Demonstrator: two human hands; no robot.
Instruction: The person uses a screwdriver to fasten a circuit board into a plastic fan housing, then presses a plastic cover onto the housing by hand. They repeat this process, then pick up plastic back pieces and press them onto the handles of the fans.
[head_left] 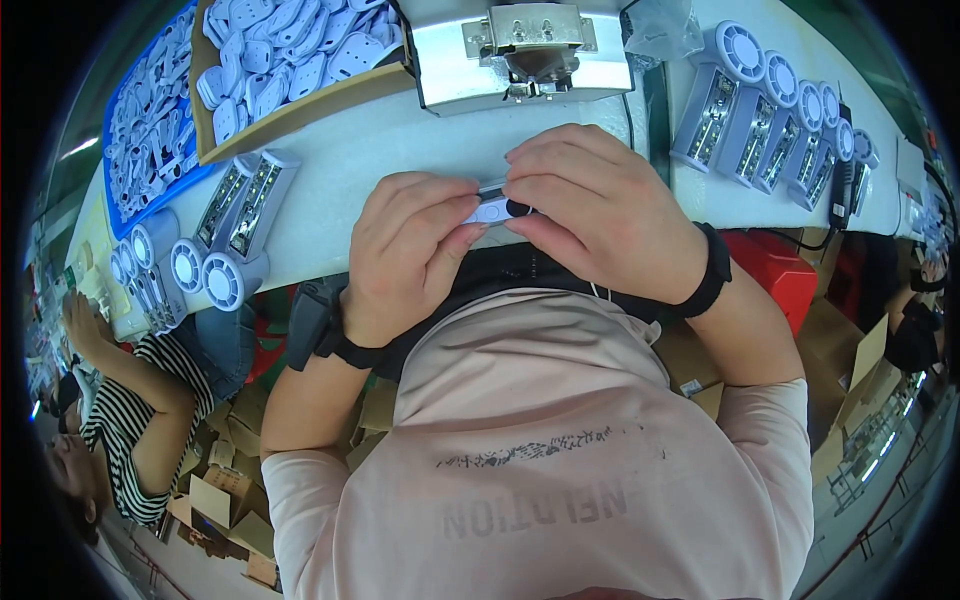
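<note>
From my remote seat I saw a white workbench running across the upper half of the frame. At top centre stood a metal press fixture with a brass-coloured block on top. In the upper left sat a cardboard box heaped with small white plastic covers, and left of it a blue tray filled with more of them. Pale blue housings with round grilles lay in a cluster at the bench's left edge, and a row of the same housings lined the upper right. A red bin showed under the bench at right. A co-worker in a striped shirt sat at lower left, with cardboard scraps on the floor nearby.
</note>
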